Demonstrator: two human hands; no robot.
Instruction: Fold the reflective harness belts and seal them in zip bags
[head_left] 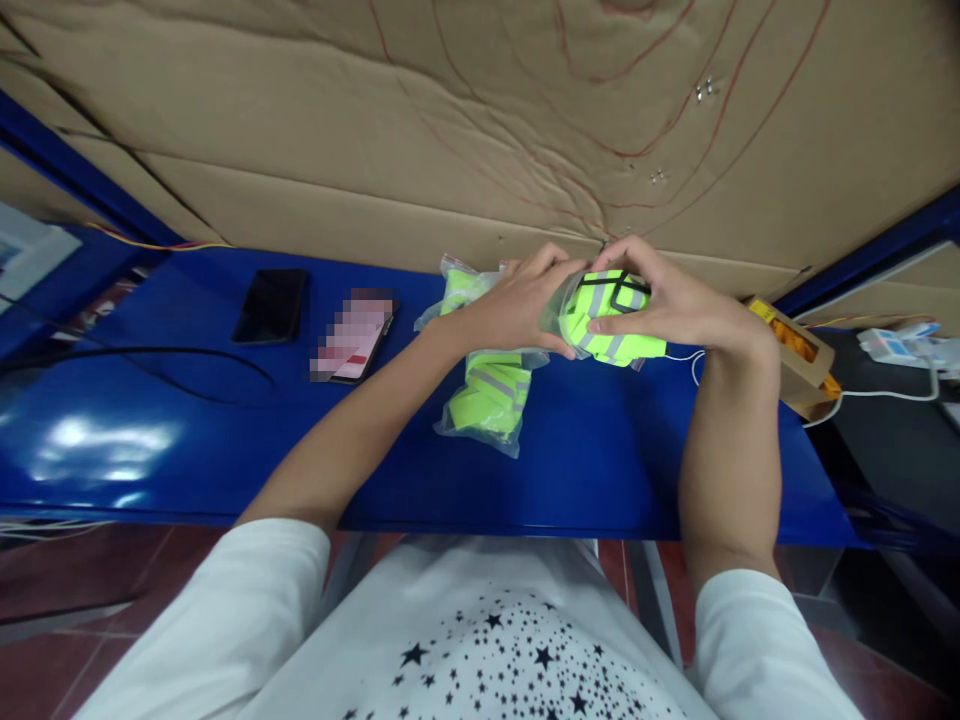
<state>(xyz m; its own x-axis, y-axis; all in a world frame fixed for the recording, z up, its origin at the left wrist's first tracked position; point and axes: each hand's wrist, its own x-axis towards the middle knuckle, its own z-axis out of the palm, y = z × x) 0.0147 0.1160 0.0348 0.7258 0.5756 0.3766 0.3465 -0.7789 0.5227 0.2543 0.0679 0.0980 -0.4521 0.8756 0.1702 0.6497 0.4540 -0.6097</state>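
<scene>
My right hand (664, 300) grips a folded neon-yellow reflective vest (611, 318) with grey bands and black trim, thumb on its near face. Around the vest's left end, my left hand (525, 305) holds a clear plastic bag (556, 308), fingers on the far side and thumb below. Part of the vest lies within the bag's mouth. Beneath and left of my left hand, several bagged yellow vests (491, 393) lie on the blue table, partly hidden by my forearm and hand.
Left on the blue table (600, 470) lie a black phone (271, 305) and a phone with a lit, blurred screen (356, 335). A cardboard box (795, 355) with orange contents and a white cable (877, 394) are at the right. A cardboard panel (300, 130) stands behind.
</scene>
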